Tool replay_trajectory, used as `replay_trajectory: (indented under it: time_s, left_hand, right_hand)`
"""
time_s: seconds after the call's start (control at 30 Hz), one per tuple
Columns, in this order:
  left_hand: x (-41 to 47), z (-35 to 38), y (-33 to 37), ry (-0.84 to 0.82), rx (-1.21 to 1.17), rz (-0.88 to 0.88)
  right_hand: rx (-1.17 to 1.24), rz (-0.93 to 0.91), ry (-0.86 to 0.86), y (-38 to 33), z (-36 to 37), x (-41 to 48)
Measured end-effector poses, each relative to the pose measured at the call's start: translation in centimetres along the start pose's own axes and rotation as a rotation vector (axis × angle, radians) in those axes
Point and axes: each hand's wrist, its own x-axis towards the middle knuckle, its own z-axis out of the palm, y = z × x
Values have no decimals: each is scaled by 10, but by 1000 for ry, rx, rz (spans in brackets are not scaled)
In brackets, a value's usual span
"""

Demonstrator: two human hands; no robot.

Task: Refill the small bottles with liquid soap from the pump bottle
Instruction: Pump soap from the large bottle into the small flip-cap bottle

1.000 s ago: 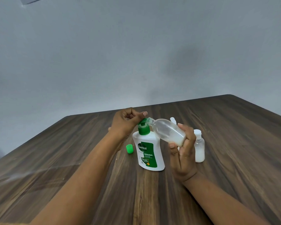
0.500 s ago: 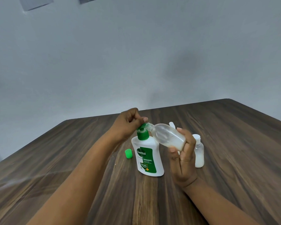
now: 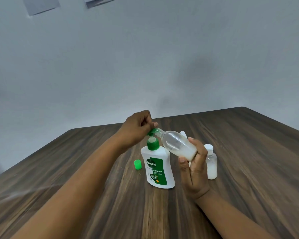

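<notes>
A white pump bottle [image 3: 158, 168] with a green label and green pump head stands on the wooden table [image 3: 248, 152]. My left hand [image 3: 136, 128] sits on the pump head, fingers curled over it, thumb on the nozzle. My right hand [image 3: 194, 168] grips a small clear bottle [image 3: 177, 145], tilted, its open neck at the nozzle; white soap lies in its lower end. A loose green cap [image 3: 138, 164] lies left of the pump bottle. Another small bottle [image 3: 211, 163] with a white cap stands upright behind my right hand, partly filled.
A further white-topped small bottle [image 3: 183, 134] peeks out behind the held one, mostly hidden. The table's far edge meets a plain grey wall, where two paper sheets [image 3: 41, 4] hang at top left.
The pump head has risen, showing its white stem above the green collar. My left hand rose with it. The whole scene sits lower in view as the camera tilted up.
</notes>
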Motion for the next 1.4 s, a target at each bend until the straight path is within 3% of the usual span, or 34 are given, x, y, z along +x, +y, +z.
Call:
replay_trajectory:
  time_s: [0.13, 0.63, 0.93, 1.2, 1.4]
  left_hand:
    - [1, -1, 1, -43, 26, 23]
    - [-7, 9, -11, 35, -24, 91]
    - [1, -3, -6, -85, 20, 114]
    - [-7, 10, -24, 0, 54, 66]
    - [-8, 6, -10, 141, 329, 229]
  right_hand:
    - [-5, 14, 7, -2, 1, 1]
    - [-6, 4, -7, 4, 0, -4]
    - [-11, -7, -16, 3, 1, -2]
    - [-15, 9, 21, 0, 1, -4]
    - [-19, 5, -3, 2, 1, -4]
